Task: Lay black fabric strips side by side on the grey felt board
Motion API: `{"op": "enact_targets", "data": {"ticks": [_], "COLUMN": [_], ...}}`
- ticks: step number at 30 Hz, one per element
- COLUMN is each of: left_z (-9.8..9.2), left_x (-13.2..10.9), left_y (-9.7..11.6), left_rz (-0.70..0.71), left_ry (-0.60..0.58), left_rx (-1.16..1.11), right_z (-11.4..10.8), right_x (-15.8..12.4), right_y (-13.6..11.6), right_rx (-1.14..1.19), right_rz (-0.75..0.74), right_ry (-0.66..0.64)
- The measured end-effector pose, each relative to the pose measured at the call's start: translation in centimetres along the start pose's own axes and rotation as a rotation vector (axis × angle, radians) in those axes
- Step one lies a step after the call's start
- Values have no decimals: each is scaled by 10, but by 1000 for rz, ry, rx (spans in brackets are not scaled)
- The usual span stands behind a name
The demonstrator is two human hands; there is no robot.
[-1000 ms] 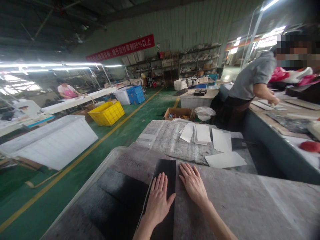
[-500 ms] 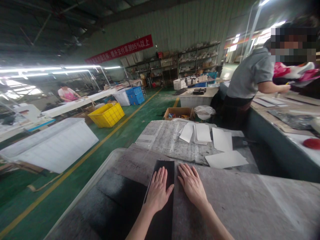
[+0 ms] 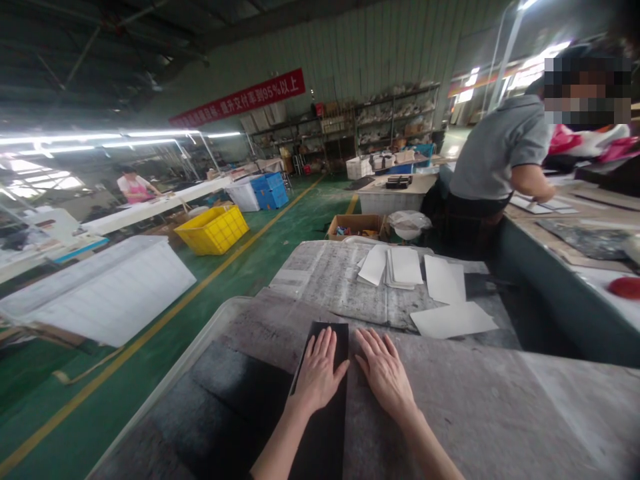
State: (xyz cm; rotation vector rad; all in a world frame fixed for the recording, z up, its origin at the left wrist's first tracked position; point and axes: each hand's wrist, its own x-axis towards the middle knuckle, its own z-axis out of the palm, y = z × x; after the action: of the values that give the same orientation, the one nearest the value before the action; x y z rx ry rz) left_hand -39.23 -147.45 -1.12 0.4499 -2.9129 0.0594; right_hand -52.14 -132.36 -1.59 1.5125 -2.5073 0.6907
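Observation:
A long black strip of sheet material (image 3: 330, 427) lies lengthwise in front of me on the stained grey work surface (image 3: 480, 413). Flat on its upper part rests my left hand (image 3: 323, 370), fingers stretched out and thumb near the strip's right edge. Just right of the strip, my right hand (image 3: 385, 370) lies palm down on the bare surface, its fingers extended and slightly apart. Neither hand grips anything. Left of the strip the surface is darkened by a broad black patch (image 3: 235, 400). My left hand and forearm hide part of the strip.
White sheets (image 3: 445, 280) lie scattered and stacked on the board beyond my hands. A cardboard box (image 3: 357, 227) stands behind it. At right, a co-worker in a grey shirt (image 3: 500, 147) leans over a long table (image 3: 595, 233). A yellow crate (image 3: 213, 230) and white bin (image 3: 120, 293) stand left.
My left hand has slid very slightly toward me on the black strip. My right hand is nearly still. The co-worker at right has lowered an arm toward the table.

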Motion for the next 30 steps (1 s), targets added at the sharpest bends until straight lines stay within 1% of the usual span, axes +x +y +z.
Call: {"op": "enact_targets", "data": {"ticks": [6,10,13,17,23,30], "left_z": [3,5,7,6,3,1], "left_x": [-4,-4,-4,-4,-8,-8], "left_y": [0,-1,-1,-2,-1,1], "left_rz": [-5,-5,-3,1,2,-1], "left_ry": [18,33,25,14,6,2], "left_rx": [2,-1,1,-7,-11,12], "right_z": [-2,-2,1,6,9,6], "right_x": [4,18,26,24,21,21], "right_y": [0,-11,-17,-16,-14,-16], "right_rx": [-23,-60,-91,-72,-50,-49], "right_rz": [-26,48,63,98,84,76], "right_ry": [-4,7,26,74,125,119]}}
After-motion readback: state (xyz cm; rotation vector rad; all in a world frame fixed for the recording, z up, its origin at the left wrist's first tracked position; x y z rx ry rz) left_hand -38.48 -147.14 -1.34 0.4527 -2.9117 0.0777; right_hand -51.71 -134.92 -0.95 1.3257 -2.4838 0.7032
